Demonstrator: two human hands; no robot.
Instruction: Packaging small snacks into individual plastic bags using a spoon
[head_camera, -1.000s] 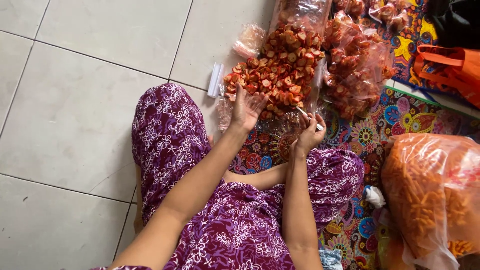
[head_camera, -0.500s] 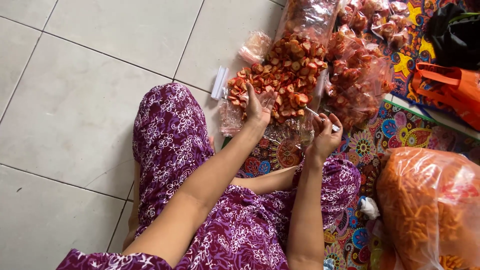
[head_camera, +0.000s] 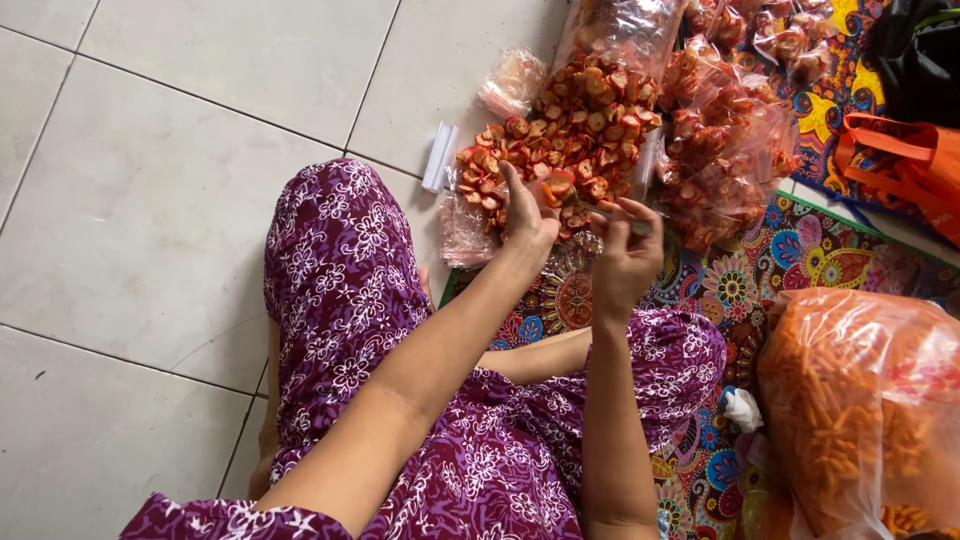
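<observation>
A: Hand status?
B: Left hand (head_camera: 528, 222) pinches one red-orange snack piece (head_camera: 558, 186) at the near edge of the loose snack pile (head_camera: 565, 135) on the floor. Right hand (head_camera: 625, 250) is curled; contents cannot be confirmed.
A: Procedure?
B: Pinch lightly; pieces likely crumble. Bags beyond are cropped.

A home floor used for packing snacks: pale tiled floor (head_camera: 150, 200), a bright patterned mat (head_camera: 800, 260), a loose heap of red chips (head_camera: 570, 135) and filled plastic bags (head_camera: 860, 410) to the right
</observation>
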